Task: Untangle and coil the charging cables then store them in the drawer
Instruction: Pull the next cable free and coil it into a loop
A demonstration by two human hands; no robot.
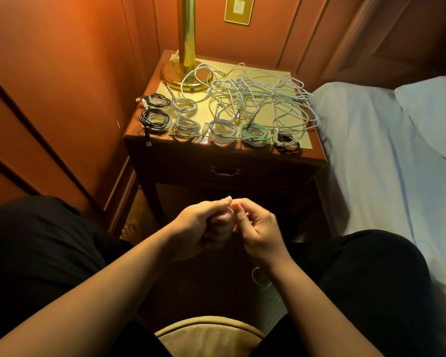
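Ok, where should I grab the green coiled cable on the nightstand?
Probably pinch the green coil across its bundled loops from the front edge, nearest you. It lies flat, and its loose end runs back into the tangled cables, so lifting there keeps it wound.

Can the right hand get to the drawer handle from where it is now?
Probably yes: the drawer handle faces the right hand with nothing between them, though that hand's fingers are curled, working against the left hand.

A tangled heap of pale charging cables point(263, 99) lies on the back right of the dark wooden nightstand surface point(139, 130), with a brass lamp base point(175, 76) at back left. Small coiled cables point(222, 131) line the front edge, above the closed drawer point(224, 173). A white-sheeted bed point(371, 150) stands to the right.
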